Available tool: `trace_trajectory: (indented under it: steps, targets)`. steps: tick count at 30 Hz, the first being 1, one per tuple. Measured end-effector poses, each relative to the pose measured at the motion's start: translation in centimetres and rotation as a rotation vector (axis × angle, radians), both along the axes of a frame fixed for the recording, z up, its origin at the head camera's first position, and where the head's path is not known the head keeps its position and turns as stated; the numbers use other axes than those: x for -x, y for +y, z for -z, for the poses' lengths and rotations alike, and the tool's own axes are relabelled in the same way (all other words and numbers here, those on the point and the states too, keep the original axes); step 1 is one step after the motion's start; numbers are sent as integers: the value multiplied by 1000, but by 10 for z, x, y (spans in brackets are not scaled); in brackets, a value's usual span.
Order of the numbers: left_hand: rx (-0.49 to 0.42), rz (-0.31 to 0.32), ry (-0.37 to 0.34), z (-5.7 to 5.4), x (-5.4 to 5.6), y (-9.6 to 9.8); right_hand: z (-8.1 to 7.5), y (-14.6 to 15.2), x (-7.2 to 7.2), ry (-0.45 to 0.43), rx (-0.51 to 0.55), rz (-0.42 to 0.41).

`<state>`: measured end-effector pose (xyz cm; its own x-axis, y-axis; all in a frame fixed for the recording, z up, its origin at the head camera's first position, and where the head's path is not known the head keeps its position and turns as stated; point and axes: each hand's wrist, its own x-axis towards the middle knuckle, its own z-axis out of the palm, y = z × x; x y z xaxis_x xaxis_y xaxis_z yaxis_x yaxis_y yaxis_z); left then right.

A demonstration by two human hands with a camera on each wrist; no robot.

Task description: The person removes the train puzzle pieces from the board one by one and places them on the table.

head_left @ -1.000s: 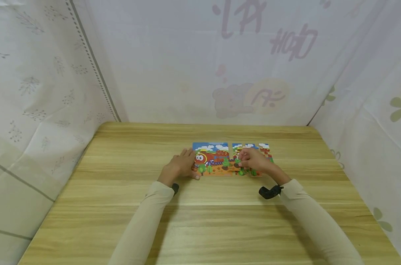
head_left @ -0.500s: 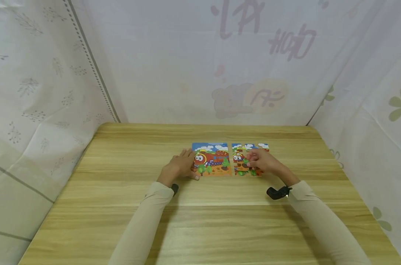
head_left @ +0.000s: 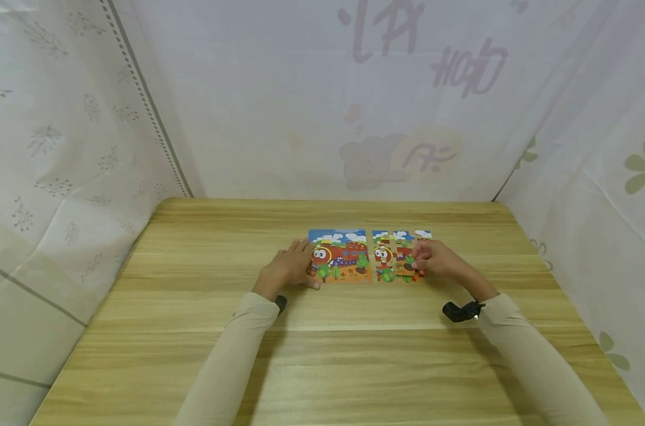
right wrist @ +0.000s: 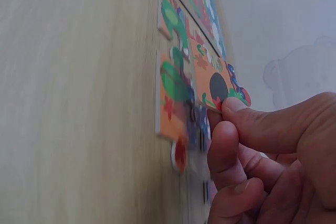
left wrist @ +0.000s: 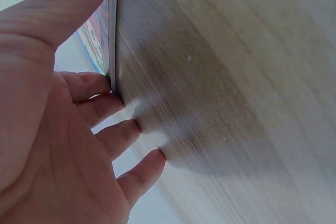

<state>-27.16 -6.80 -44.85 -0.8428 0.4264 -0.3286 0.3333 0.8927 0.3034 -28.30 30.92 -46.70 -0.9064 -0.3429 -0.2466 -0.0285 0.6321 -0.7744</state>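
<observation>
A picture board (head_left: pixel 339 251) with a cartoon train lies on the wooden table. My left hand (head_left: pixel 289 266) rests against its left edge, fingers extended; in the left wrist view the thumb and index finger touch the board's edge (left wrist: pixel 112 35). Between thumb and fingers, my right hand (head_left: pixel 441 261) pinches a puzzle piece (right wrist: pixel 212 80), orange with a dark round patch and a bit of green. That piece is tilted above several loose puzzle pieces (head_left: pixel 382 255), laid out right of the board. My right hand hides part of the rightmost pieces.
The wooden table (head_left: pixel 312 355) runs back to a printed white cloth (head_left: pixel 274 118), and similar cloths hang on both sides. A black wrist device (head_left: pixel 461 312) sits on the right wrist, with another (head_left: pixel 281 305) on the left.
My right hand has moved rightward with the pinched puzzle piece, away from the board and across the loose pieces. My left hand has stayed at the board's left edge.
</observation>
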Motion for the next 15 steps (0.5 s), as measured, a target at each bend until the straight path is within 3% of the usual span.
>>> trace_trajectory:
  steps: [15]
  targets:
    - [-7, 1, -3, -1, 0, 0, -1, 36, -5, -51, 45, 51]
